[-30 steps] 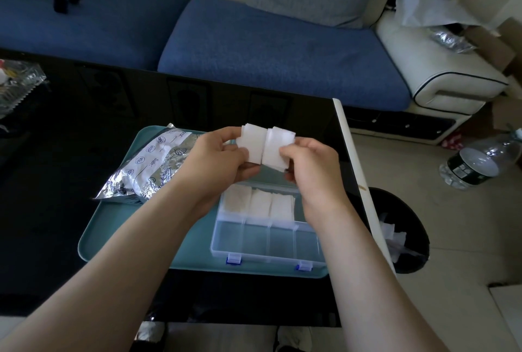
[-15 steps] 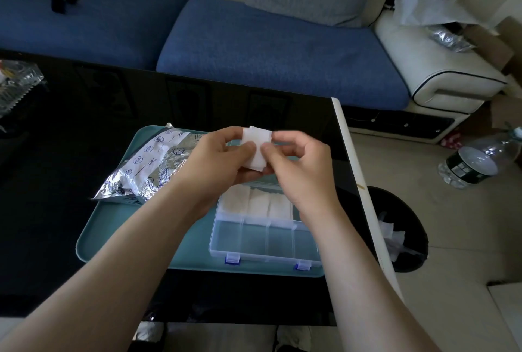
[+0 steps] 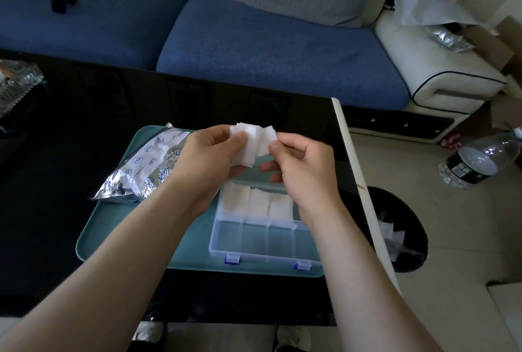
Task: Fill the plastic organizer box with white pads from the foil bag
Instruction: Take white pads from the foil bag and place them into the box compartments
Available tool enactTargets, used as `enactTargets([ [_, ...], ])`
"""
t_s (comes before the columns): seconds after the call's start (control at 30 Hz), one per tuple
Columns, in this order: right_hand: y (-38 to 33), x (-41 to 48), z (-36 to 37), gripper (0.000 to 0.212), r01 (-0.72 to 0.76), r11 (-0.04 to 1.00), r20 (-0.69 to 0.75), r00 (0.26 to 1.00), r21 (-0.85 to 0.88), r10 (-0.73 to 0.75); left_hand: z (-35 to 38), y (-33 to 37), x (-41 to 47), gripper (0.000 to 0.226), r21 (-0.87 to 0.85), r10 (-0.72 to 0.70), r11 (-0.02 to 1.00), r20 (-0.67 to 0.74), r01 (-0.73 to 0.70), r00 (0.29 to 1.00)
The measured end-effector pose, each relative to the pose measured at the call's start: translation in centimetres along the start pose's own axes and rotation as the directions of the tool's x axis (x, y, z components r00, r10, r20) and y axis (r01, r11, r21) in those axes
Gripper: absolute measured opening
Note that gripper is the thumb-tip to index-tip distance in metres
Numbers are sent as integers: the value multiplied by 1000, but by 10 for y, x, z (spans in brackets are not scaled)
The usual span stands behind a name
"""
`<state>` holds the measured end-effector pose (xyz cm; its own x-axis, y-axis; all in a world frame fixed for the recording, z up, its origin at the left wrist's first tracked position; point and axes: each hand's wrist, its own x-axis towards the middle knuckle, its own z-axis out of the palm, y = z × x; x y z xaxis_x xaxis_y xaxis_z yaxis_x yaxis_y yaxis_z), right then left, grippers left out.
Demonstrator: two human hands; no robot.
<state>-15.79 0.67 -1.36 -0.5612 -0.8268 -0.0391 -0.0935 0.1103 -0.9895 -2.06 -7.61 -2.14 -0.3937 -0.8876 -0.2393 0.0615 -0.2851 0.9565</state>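
On the left of the teal tray [image 3: 118,233], which lies on the dark worktop [image 3: 56,182], the foil bag [image 3: 147,165] lies crumpled on its side, its mouth hidden, so how many pads are left inside cannot be told.

Right of it, at mid-frame above the tray, the left hand [image 3: 209,153] pinches a small stack of white pads [image 3: 250,144] between thumb and fingers. The right hand [image 3: 303,165] is drawn up close to it, thumb and forefinger nipping the right-hand edge of the stack, apparently to peel off a share. Both hands are thus clamped on the same pads, and nothing from this batch is in the box yet.

Below the hands, in the lower right part of the tray, the plastic organizer box [image 3: 265,257] stands open. Three compartments of its far row hold stored pads [image 3: 257,203]. The fourth, at the right end, is largely hidden behind the right wrist. All four compartments of the near row are bare.

By this showing the job is under halfway: roughly five compartments remain to be filled.
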Motion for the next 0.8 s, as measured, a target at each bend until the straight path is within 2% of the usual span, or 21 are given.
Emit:
enactTargets([
  [0.1, 7, 6, -1, 25, 115, 986, -156, 979, -117, -133, -1, 0, 2, 16, -13, -58, 998, -31, 58, 998],
  [0.17, 7, 7, -3, 28, 190, 965, -174, 960, -180, -222, 0, 2, 0, 14, -15, -100, 995, -25, 100, 995],
  [0.3, 3, 4, -2, 23, 289, 932, -59, 949, -218, -308, 5, 8, -6, 22, -34, -168, 985, 41, 170, 985],
  [0.4, 4, 2, 5, 19, 325, 915, 0, 942, -239, -335, 9, 12, -9, 32, -111, -240, 962, 83, 248, 967],
  [0.5, 7, 1, 7, 18, 377, 859, 28, 919, -345, -392, 10, 12, -9, 38, -106, -230, 962, 191, 253, 954],
  [0.57, 8, -1, 6, 31, 380, 808, 58, 916, -450, -398, 9, 10, -11, 40, -6, -196, 979, 226, 202, 954],
  [0.7, 9, -7, 6, 84, 427, 740, 265, 904, -519, -336, 8, 8, -13, 37, 119, -171, 981, 195, 150, 966],
  [0.73, 10, -7, 8, 92, 442, 717, 316, 895, -539, -314, 8, 9, -14, 36, 160, -167, 977, 192, 137, 967],
  [0.8, 12, -8, 10, 92, 457, 687, 360, 886, -565, -293, 8, 10, -15, 32, 209, -162, 970, 187, 122, 969],
])
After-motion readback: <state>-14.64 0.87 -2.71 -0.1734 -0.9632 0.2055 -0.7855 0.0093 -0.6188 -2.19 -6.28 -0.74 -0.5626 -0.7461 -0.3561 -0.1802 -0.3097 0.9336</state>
